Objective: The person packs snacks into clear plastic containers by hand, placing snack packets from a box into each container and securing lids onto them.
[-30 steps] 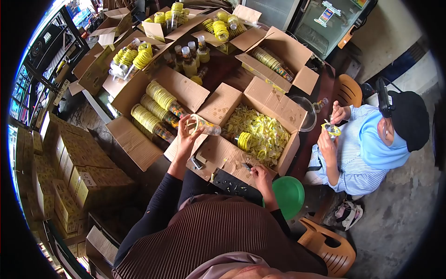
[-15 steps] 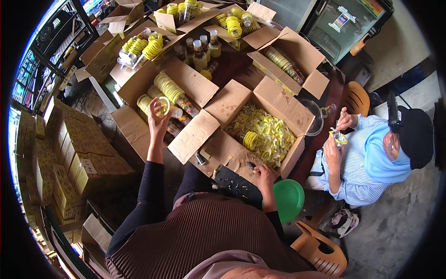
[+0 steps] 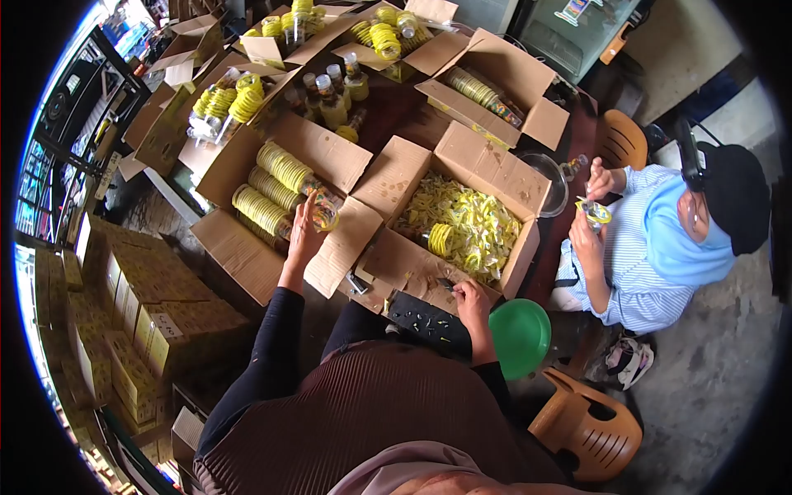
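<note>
We saw the dark counter (image 3: 388, 107) spread across the upper middle of the frame, crowded with open cartons. At the right of the frame we saw a person (image 3: 672, 272) in a striped top and black cap, with both hands raised around a yellow-rimmed container (image 3: 594, 213). At the centre, the middle carton (image 3: 495, 161) held a heap of yellow and pale pieces (image 3: 474, 223), too small for us to identify. Beside it, the left carton (image 3: 239, 256) held rows of yellow-rimmed cups (image 3: 268, 210) lying on their sides. An orange chair (image 3: 606, 433) stood at the lower right, and a round green basin (image 3: 520, 338) showed above it. Our left hand (image 3: 302, 241) was left of centre, right by a clear cup (image 3: 328, 219) at the right-hand end of those rows; we could not tell whether its grip grasped the cup or had released it. Our right hand (image 3: 473, 305) was at the middle carton's lower edge, its grip closed around a small dark tool (image 3: 446, 284).
</note>
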Available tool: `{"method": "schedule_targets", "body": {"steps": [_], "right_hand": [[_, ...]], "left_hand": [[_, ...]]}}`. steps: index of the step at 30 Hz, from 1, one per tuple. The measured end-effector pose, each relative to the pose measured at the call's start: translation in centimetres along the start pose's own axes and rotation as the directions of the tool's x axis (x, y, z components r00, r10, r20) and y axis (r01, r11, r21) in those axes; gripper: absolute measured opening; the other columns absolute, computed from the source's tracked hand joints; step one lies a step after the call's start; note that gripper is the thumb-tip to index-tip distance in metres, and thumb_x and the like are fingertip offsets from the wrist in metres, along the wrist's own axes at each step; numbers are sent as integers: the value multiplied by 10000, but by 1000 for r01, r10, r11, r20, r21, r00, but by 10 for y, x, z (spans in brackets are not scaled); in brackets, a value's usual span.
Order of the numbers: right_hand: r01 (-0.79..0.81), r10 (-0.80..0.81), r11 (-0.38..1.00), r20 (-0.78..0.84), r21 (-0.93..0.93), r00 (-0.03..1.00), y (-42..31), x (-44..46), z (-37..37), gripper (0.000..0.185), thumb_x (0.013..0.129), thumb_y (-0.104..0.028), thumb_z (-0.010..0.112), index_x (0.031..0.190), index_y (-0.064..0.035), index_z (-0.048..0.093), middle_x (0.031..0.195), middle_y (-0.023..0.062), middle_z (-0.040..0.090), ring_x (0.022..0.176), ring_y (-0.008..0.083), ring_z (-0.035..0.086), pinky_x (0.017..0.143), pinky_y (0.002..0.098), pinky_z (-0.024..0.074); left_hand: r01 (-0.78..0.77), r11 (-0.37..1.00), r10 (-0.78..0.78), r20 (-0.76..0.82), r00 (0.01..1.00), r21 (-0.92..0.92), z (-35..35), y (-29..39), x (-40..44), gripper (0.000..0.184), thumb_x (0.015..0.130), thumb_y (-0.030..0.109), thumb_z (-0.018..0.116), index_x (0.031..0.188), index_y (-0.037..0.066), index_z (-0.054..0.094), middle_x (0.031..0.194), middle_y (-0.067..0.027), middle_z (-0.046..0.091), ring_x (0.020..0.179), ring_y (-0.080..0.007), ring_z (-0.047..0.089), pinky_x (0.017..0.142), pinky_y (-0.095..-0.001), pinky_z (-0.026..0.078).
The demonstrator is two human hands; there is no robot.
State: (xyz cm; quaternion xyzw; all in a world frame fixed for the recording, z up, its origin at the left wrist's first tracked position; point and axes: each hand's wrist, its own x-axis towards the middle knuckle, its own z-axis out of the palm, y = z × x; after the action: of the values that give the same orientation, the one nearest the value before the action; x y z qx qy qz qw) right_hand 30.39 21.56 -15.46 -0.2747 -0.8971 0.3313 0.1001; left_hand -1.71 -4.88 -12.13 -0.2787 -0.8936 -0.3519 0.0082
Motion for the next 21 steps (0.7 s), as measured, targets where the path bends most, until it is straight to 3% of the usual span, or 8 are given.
{"method": "schedule_targets", "body": {"steps": [7,9,10,13,16,18,19,21], "right_hand": [[18,-19,1000,-33,-21,999,0,-4,3,124,777,-74,699,873,-75,620,856,79,607,844,286,619,724,395,490],[32,-34,999,-73,-28,997,-1,-8,1,123,779,-75,698,870,-74,616,853,82,603,847,288,617,721,399,489],[48,-51,998,-90,-27,995,-2,-12,0,122,782,-78,698,869,-72,612,850,83,599,847,290,614,716,403,488],[68,-69,998,-121,-13,990,-6,-21,-4,111,791,-79,692,855,-59,603,827,91,585,829,299,611,708,410,485],[29,-23,998,-106,53,994,-10,-30,-6,77,802,-65,669,852,-51,613,847,104,607,824,306,622,718,401,491],[31,-26,999,-115,44,993,-12,-33,-10,74,806,-70,665,859,-53,616,855,104,612,827,307,624,717,401,493],[35,-30,999,-108,40,994,-14,-36,-13,73,810,-75,661,865,-54,618,863,103,616,829,307,626,717,401,494],[12,-10,1000,-115,23,993,-15,-43,-19,66,816,-82,654,863,-58,616,857,100,610,825,303,627,700,397,499]], "left_hand": [[-70,992,72,13,997,-105,-3,3,8,1329,507,60,908,1533,143,68,1308,-228,450,1192,-419,476,993,-479,429],[-92,995,89,64,994,50,-13,16,7,1345,486,124,925,1534,146,82,1332,-216,437,1238,-401,444,1000,-491,407],[-135,979,126,68,990,149,-16,31,9,1290,515,168,914,1533,132,122,1405,-200,393,1284,-387,397,1068,-480,354],[-270,959,268,36,963,84,-3,81,13,946,619,214,868,1423,94,384,1400,-164,412,1291,-365,404,1073,-463,339],[-442,882,463,125,878,-162,48,117,15,659,692,170,806,1279,46,533,1279,-151,520,1225,-348,475,1025,-424,412],[-499,851,525,315,791,-164,110,111,20,667,742,261,773,1323,79,501,1344,-131,482,1261,-347,435,1045,-455,380],[-533,843,520,372,769,-76,122,125,15,670,740,214,755,1335,70,481,1358,-124,470,1252,-339,444,1030,-458,393],[-569,806,577,432,693,-165,149,141,19,650,720,150,731,1314,60,484,1328,-123,485,1240,-332,455,999,-466,413]]}}
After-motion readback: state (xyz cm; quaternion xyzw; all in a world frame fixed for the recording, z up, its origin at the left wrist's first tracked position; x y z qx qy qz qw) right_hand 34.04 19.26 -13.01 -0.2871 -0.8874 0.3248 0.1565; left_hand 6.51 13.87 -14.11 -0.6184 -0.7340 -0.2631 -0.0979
